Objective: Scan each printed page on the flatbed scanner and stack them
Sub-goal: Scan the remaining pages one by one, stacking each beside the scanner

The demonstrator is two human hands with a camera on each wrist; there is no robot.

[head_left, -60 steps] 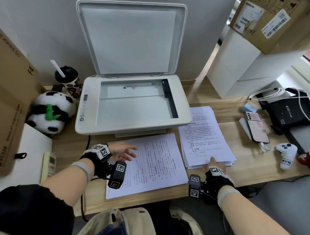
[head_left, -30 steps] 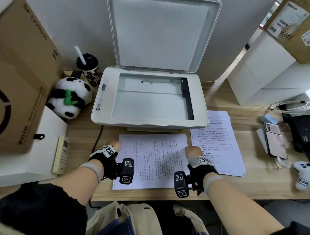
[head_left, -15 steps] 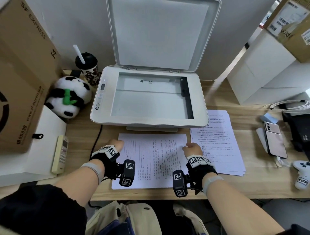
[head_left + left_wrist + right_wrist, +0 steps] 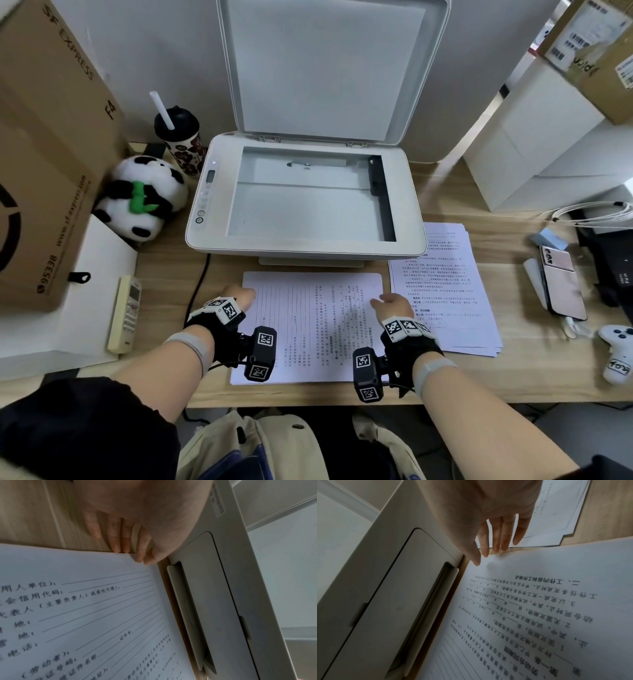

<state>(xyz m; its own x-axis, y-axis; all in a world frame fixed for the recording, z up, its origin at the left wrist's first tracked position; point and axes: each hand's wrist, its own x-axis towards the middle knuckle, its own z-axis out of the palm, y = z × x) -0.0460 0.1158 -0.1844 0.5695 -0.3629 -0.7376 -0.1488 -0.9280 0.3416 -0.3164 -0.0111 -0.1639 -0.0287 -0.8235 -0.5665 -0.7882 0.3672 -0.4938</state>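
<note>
A printed page point(image 4: 315, 322) lies flat on the desk just in front of the white flatbed scanner point(image 4: 407, 205), whose lid point(image 4: 325, 68) stands open over bare glass. A stack of printed pages point(image 4: 445, 284) sits to its right. My left hand point(image 4: 245, 296) is at the page's left edge: in the left wrist view the left hand point(image 4: 135, 555) has straight fingers, with thumb and forefinger tips on the page point(image 4: 85, 601) corner. My right hand point(image 4: 390, 303) is at the right edge; the right hand point(image 4: 486, 555) touches the page point(image 4: 539, 588) with straight fingers, beside the stack point(image 4: 556, 513).
A plush panda point(image 4: 140, 198), a lidded cup with a straw point(image 4: 181, 137) and a large cardboard box point(image 4: 44, 154) crowd the left. A remote point(image 4: 125, 315) lies near the front left. A phone point(image 4: 561, 284), a white controller point(image 4: 616, 353) and white boxes point(image 4: 548, 137) are on the right.
My right hand left the right-hand stack and came to the centre page's right edge. My left hand slid from on top of the page to its left edge. Since half a second ago, almost nothing moved.
</note>
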